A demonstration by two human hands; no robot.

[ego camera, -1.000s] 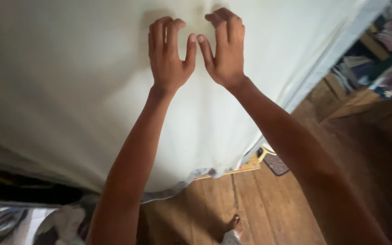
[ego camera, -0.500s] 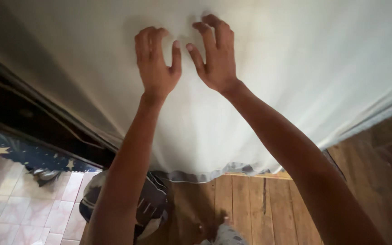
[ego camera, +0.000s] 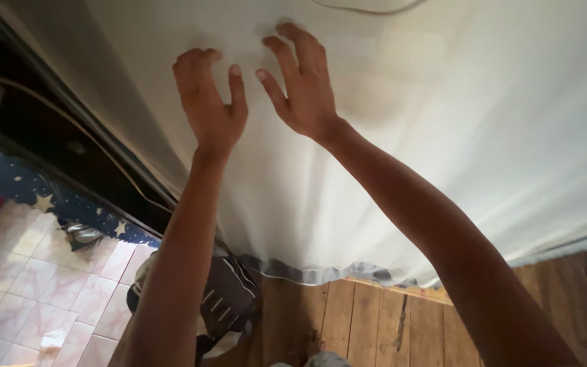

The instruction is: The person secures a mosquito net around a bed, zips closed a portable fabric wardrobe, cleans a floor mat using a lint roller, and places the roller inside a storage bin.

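White cloth, left hand and right hand outstretched, fingers curled open, pressing it

Floor and clutter below the hanging edge

Wooden plank floor at bottom, pale pink tiled floor at lower left, dark blue star-patterned cloth beside a dark gap, thin cable across it, dark striped fabric bundle between tiles and planks.
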